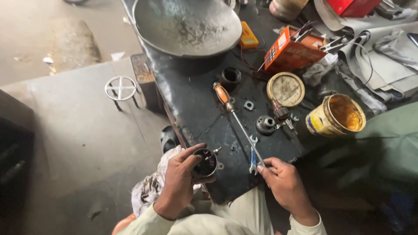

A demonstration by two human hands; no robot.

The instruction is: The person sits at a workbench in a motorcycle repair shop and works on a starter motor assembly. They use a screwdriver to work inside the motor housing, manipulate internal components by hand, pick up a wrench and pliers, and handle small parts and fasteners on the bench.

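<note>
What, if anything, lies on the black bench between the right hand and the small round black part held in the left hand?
Only one thing: a small blue-tinted spanner lies on the black metal bench, beside the right hand, whose fingers pinch the tip of the orange-handled screwdriver. Otherwise the gap to the round black part in the left hand is bare.

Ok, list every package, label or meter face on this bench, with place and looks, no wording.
Orange box: bench's far right, rectangular, pale keypad panel.
Yellow tester: beside the grey pan, small, flat.
Round dial: mid bench, cream face.
Yellow tin: right edge, open, blue label patch.
</note>
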